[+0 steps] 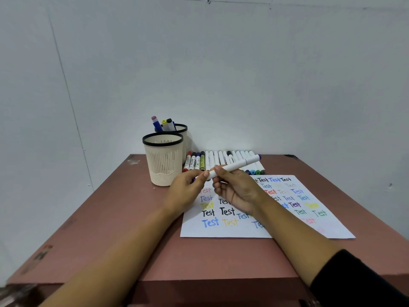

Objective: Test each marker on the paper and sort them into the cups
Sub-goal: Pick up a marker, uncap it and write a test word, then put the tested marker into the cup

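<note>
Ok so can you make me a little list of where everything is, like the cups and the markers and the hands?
held marker: white marker with a purple far end, held in the air by both hands
left hand: pinches its near end
right hand: grips its barrel
front cup: no marker shows above the rim
back cup: bunch of markers sticks out of it
row of markers: lies on the table, behind the paper
paper: covered with "Test" in many colours
</note>
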The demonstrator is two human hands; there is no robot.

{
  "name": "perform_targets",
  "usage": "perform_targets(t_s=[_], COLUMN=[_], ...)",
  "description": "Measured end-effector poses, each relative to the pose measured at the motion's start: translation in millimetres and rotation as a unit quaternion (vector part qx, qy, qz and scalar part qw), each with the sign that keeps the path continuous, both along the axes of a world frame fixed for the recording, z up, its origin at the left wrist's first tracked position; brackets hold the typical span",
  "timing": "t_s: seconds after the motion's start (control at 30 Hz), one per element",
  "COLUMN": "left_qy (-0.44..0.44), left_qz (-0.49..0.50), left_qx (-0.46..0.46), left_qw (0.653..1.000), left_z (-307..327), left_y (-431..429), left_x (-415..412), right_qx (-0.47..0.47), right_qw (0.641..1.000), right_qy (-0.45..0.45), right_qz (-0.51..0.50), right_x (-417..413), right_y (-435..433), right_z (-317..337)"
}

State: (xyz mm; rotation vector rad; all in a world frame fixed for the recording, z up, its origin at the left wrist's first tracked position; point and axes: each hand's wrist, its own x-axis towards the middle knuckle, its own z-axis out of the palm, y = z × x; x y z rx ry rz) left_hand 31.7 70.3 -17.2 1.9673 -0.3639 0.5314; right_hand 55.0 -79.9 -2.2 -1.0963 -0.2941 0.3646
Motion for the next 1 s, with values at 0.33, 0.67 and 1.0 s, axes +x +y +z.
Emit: perform_targets(t_s=[0.33,0.67,1.0], left_qy=[0.061,-0.037,-0.105], left_qz=[-0.007,0.098,0.187], left_qx=[-0.196,-0.099,-0.067], left_qw=[0.979,0.990,0.974], left_z=[14.6,76.4,166.5], left_y=[-3.2,10.5,60.0], left_x=[-6.0,1.8,45.2], right_qx=[-0.016,-0.335,-0.538], right_qw=[0.997,0.868,0.738], right_qy=[0.011,-0.233,-0.358], right_qz=[-0.081,-0.284,-0.192], right_x=[6.5,19.8,31.4], right_y=[-7.3,-10.5,-7.9], right_z=[5.8,-12.3,-31.1])
